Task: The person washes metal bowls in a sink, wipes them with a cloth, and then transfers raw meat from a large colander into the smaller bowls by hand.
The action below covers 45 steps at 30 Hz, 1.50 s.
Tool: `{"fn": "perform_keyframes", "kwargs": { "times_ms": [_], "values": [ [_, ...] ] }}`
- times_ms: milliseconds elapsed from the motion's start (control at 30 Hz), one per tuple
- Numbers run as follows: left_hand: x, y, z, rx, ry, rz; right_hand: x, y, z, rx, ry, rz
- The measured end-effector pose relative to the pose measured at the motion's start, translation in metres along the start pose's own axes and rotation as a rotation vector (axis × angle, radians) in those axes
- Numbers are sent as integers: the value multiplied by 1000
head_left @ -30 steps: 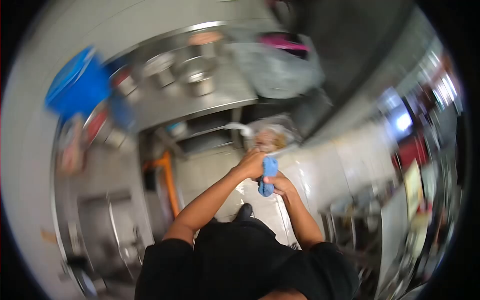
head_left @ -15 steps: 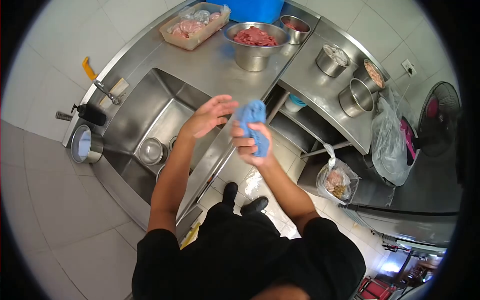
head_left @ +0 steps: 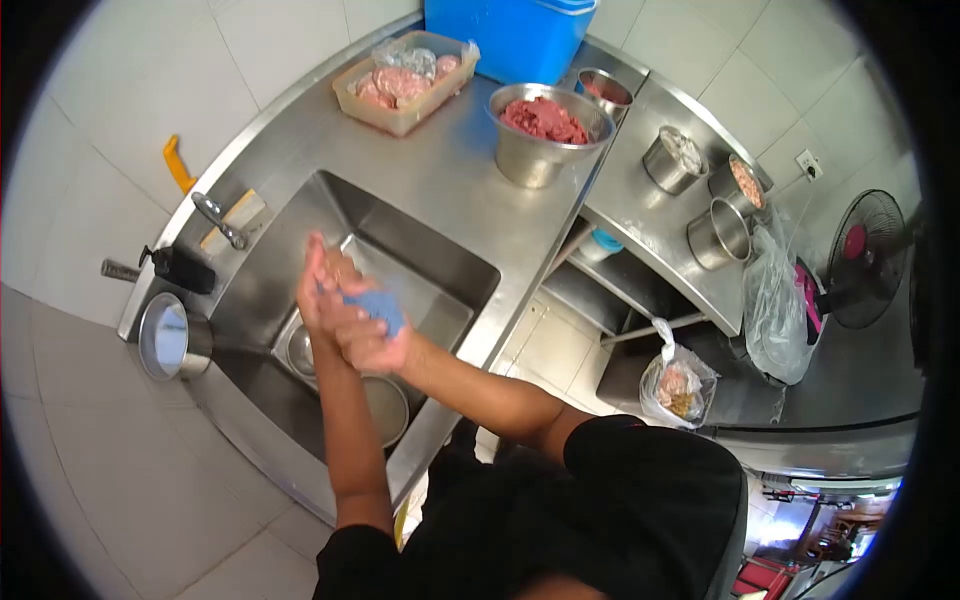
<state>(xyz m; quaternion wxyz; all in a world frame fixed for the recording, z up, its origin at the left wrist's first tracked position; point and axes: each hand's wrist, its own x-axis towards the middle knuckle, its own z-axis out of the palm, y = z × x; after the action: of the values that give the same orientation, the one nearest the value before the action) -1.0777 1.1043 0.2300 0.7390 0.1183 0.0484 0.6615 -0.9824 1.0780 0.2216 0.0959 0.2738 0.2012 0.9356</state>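
Over the steel sink (head_left: 440, 290), my two hands are together. My right hand (head_left: 365, 340) is closed on a crumpled blue cloth (head_left: 382, 308), part of which shows above the wrist. Its fingers press against my left hand (head_left: 311, 285), whose fingers stretch upward, open and somewhat blurred. How much of the cloth touches the left palm is hidden. Beneath the hands, a round metal bowl (head_left: 300, 350) sits in the sink basin. Another round metal container (head_left: 388, 412) is partly covered by my left forearm.
A faucet (head_left: 215, 218) and black bottle (head_left: 182, 272) stand along the sink's left rim, near a metal pot (head_left: 205, 345). Behind are a plastic tray of meat (head_left: 400, 120), a bowl of red meat (head_left: 535, 165) and a blue bin (head_left: 510, 40). Pots (head_left: 718, 240) and a fan (head_left: 868, 255) are right.
Both hands have moved left, from beside the counter edge to over the sink. They were apart and now touch, with the blue cloth still in the right hand. The view has shifted.
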Motion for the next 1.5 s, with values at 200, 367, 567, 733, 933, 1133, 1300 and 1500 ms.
{"fn": "perform_keyframes", "kwargs": {
  "times_ms": [200,367,567,733,933,1133,1300,1500],
  "values": [
    [-25,20,-91,566,331,-181,-25,-36,-93,-630,861,-160],
    [-35,20,-160,952,507,-73,-35,-50,-133,-1982,1365,-122],
    [-28,-42,-124,897,586,255,-72,-29,-36,-2599,1234,33],
    [-1,-98,-72,968,657,348,-109,-41,-1,-2499,1361,-327],
    [36,-228,24,1018,227,32,-259,5,143,-2044,1388,-735],
    [70,-400,32,1506,-288,-200,-517,64,195,-2173,1621,-1044],
    [97,-533,57,1550,-412,-254,-683,178,161,-1431,1907,-1628],
    [139,-633,108,1499,-159,-588,-719,289,89,-731,1745,-2178]
  ]
}}
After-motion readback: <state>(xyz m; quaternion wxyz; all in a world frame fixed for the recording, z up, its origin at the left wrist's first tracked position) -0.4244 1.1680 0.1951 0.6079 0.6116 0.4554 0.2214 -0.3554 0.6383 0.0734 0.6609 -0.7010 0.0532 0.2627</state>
